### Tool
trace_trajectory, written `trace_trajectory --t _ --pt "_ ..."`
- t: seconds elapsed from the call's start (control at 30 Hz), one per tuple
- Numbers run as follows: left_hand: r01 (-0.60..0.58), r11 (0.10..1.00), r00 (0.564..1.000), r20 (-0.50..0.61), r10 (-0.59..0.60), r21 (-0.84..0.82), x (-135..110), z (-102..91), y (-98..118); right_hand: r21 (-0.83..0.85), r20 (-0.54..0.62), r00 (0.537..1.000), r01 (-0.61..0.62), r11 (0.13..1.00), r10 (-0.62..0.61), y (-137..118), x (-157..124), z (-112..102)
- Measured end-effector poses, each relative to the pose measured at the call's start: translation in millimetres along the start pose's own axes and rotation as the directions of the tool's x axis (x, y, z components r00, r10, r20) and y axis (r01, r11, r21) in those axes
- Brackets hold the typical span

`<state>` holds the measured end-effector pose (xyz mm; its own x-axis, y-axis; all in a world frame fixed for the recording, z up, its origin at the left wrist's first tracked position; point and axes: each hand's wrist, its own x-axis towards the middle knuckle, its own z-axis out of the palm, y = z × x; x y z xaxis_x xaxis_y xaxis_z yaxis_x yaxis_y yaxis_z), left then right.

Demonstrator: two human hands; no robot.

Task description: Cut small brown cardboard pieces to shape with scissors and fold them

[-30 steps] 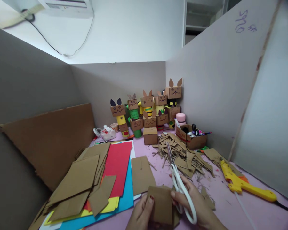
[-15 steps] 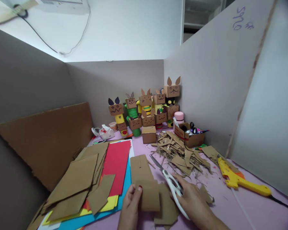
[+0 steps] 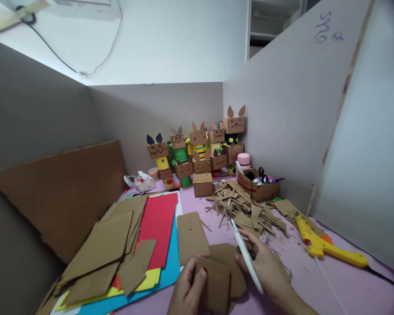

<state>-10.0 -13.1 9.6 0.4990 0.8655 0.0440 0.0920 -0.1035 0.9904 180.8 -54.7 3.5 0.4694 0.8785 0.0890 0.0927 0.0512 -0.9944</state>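
Note:
My left hand (image 3: 188,286) is closed on a small brown cardboard piece (image 3: 216,283), thumb on its face. Behind that piece lies another cardboard piece (image 3: 230,262) with cut corners, partly covered; whether the hand also grips it I cannot tell. In my right hand (image 3: 262,264) are white-handled scissors (image 3: 244,251), turned edge-on, blades pointing away toward the scraps. The right fingertips are close to the rear cardboard piece. Just beyond my left hand, a cardboard rectangle (image 3: 192,236) with a short slit lies flat on the pink tabletop.
Cardboard sheets (image 3: 98,245) and red paper (image 3: 157,223) are stacked at left. Cardboard scraps (image 3: 236,199) lie ahead, beside a box of pens (image 3: 265,190). A yellow glue gun (image 3: 328,249) rests at right. Cardboard animal figures (image 3: 202,166) stand at the back.
The scissors have turned edge-on in my right hand. My left hand has moved slightly right and nearer with the cardboard piece, which is now tilted.

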Motion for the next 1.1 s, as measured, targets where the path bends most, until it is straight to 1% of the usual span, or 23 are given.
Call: trace_trajectory --t 0.1,0.2,0.33,0.37,0.43,0.53,0.6,0.63,0.7,0.73,0.8,0.87,0.93,1.0,1.07,1.1 --pt "-0.004 0.996 1.000 0.030 0.001 0.091 -1 -0.5 6 0.218 0.002 0.998 -0.057 0.974 0.058 -6 1 -3" --pt "-0.071 0.980 0.996 0.071 0.058 0.188 1 0.5 9 0.400 -0.016 0.996 -0.078 0.913 0.093 -10 1 -4" --pt "-0.104 0.964 0.994 0.052 0.094 0.245 3 0.4 2 0.514 -0.083 0.990 -0.055 0.856 0.113 -14 -1 -7" --pt "-0.104 0.960 0.994 0.047 0.095 0.259 4 -0.5 -1 0.536 -0.084 0.990 -0.053 0.843 0.116 -15 -1 -7" --pt "-0.121 0.941 0.993 0.040 0.114 0.315 4 -3.4 -7 0.578 -0.037 0.993 -0.073 0.813 0.116 -14 -2 -8" --pt "-0.193 0.866 0.976 -0.001 0.218 0.461 4 -7.5 -8 0.593 0.044 0.990 -0.136 0.793 0.137 -12 -4 -5" --pt "-0.248 0.819 0.958 0.002 0.288 0.518 3 -8.1 -4 0.584 0.043 0.988 -0.147 0.798 0.151 -12 -7 -1" --pt "-0.267 0.811 0.954 0.024 0.299 0.520 2 -7.5 -1 0.576 0.036 0.988 -0.145 0.804 0.153 -13 -9 2" --pt "-0.280 0.814 0.957 0.083 0.278 0.508 2 -5.4 4 0.550 0.034 0.988 -0.145 0.822 0.152 -16 -12 5" --pt "-0.272 0.815 0.961 0.096 0.260 0.511 1 -4.3 6 0.529 0.035 0.988 -0.145 0.836 0.149 -17 -12 6" --pt "-0.233 0.798 0.970 0.070 0.234 0.556 1 -3.3 10 0.491 0.021 0.990 -0.131 0.861 0.139 -18 -11 5" --pt "-0.184 0.749 0.976 0.030 0.214 0.636 1 -3.8 11 0.447 -0.029 0.991 -0.103 0.889 0.129 -17 -8 1" --pt "-0.124 0.688 0.987 0.020 0.158 0.715 0 -4.2 12 0.409 -0.077 0.990 -0.077 0.909 0.118 -15 -3 -3" --pt "-0.068 0.646 0.996 0.016 0.087 0.760 -2 -2.8 14 0.394 -0.106 0.988 -0.061 0.917 0.112 -14 2 -7" --pt "-0.023 0.645 0.999 0.002 0.033 0.764 -3 0.1 15 0.380 -0.135 0.986 -0.041 0.924 0.099 -14 4 -9" --pt "-0.005 0.658 1.000 -0.007 0.016 0.753 -4 1.6 15 0.365 -0.160 0.983 -0.024 0.931 0.088 -15 5 -10"
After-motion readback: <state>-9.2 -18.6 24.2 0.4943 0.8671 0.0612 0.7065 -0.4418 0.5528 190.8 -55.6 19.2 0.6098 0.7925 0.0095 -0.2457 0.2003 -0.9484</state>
